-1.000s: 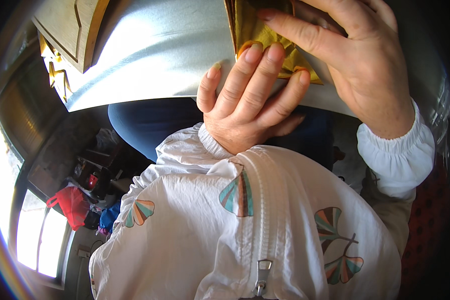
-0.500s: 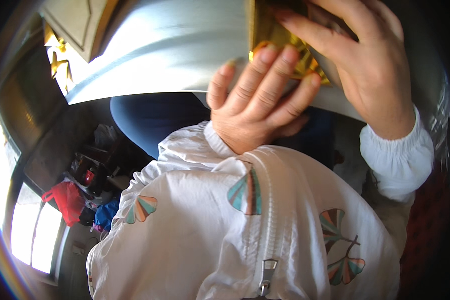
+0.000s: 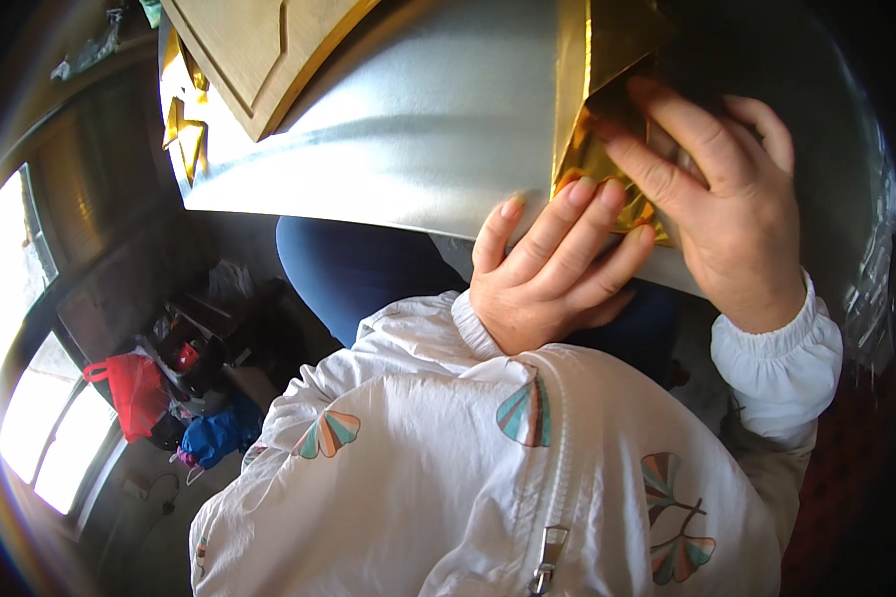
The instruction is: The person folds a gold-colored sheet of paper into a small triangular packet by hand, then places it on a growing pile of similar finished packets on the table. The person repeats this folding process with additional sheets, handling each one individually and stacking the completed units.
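Observation:
My left hand [image 3: 558,264] reaches up from the lower middle. Its fingers are stretched out and spread, with the tips resting on the near end of a shiny gold foil sheet [image 3: 572,80]. To the right, my right hand [image 3: 737,204] is bent over the same foil. Its thumb and index finger close in on a folded part, and the other fingers curl behind them. The foil is creased and raised near both sets of fingertips. Beneath it lies a smooth silver-grey surface [image 3: 418,119]. Part of the foil is hidden under my hands.
A light wooden panel [image 3: 269,60] with a grooved edge lies at the upper left, beside folded gold foil pieces [image 3: 184,129]. A red bag [image 3: 129,393] and a blue bundle [image 3: 214,433] sit low at the left. Clear plastic [image 3: 871,289] hangs at the right.
The whole view has shifted, so the surface and both hands appear lower and further right. More of my right hand shows, its fingers at the foil. My left hand keeps its pose.

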### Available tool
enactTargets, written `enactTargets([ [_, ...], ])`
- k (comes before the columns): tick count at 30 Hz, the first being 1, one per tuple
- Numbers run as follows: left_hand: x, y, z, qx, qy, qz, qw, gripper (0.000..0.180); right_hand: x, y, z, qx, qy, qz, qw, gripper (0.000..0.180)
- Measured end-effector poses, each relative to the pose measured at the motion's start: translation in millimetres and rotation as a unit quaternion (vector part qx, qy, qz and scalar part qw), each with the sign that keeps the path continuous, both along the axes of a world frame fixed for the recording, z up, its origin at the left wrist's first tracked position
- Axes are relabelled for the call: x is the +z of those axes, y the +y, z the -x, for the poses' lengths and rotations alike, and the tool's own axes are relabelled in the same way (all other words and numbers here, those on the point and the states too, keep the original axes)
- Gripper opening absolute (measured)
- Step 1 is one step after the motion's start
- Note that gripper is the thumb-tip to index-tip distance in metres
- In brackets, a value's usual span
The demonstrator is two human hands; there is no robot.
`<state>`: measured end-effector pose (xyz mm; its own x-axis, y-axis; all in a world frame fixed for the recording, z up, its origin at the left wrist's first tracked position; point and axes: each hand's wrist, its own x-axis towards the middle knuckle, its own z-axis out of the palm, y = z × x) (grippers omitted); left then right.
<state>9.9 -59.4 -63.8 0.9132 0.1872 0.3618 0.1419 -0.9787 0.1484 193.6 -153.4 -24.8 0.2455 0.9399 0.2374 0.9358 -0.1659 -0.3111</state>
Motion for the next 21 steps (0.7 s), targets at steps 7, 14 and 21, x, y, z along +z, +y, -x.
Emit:
enactTargets([
  [7, 3, -1, -4, 0.005, 0.001, 0.042, 0.999, 0.049, -3, -2, 3, -0.005, 0.014, -0.016, 1.000, 0.031],
  [14, 14, 4, 2, -0.020, 0.063, 0.119, 0.991, 0.071, -3, 3, -2, 0.016, -0.040, -0.021, 0.999, 0.033],
  [21, 20, 9, 3, -0.049, 0.098, 0.095, 0.989, 0.068, -9, 4, 3, -0.023, -0.002, -0.091, 0.996, 0.015],
])
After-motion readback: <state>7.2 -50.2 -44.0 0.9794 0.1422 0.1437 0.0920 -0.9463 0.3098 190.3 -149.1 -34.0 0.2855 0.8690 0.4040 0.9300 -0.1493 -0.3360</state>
